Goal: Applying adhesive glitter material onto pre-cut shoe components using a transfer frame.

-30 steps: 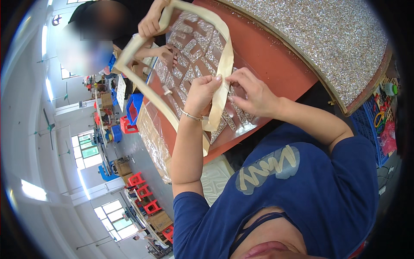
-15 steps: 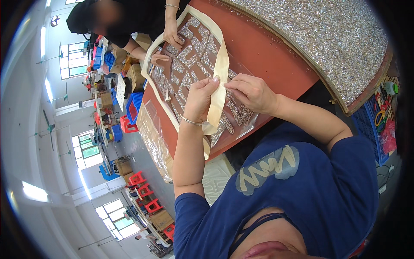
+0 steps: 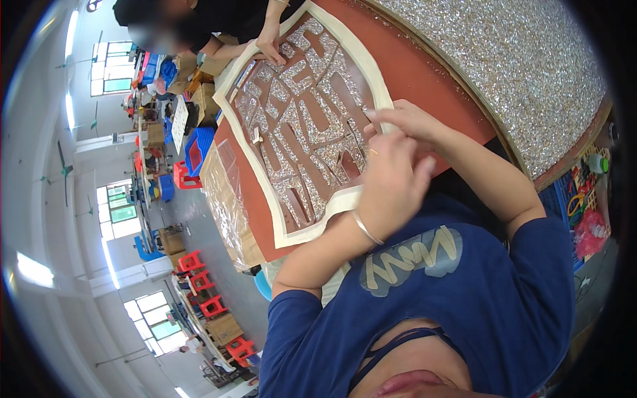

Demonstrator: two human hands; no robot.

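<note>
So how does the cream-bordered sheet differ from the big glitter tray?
The sheet shows glitter in separate shapes with reddish-brown gaps; the tray has a nearly unbroken spread. The sheet is edged by a pale cream border; the tray has a darker brown edge. Both show similar silvery, sparkly bits.

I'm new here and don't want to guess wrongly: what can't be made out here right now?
All in the head view:
- Left hand: blurred; whether its fingertips touch anything is unclear.
- Right hand: partly hidden behind the left hand, so its grip is unclear.
- Cream border: one stretch is covered by the hands.
- Glitter: cut off by the top edge.
</note>
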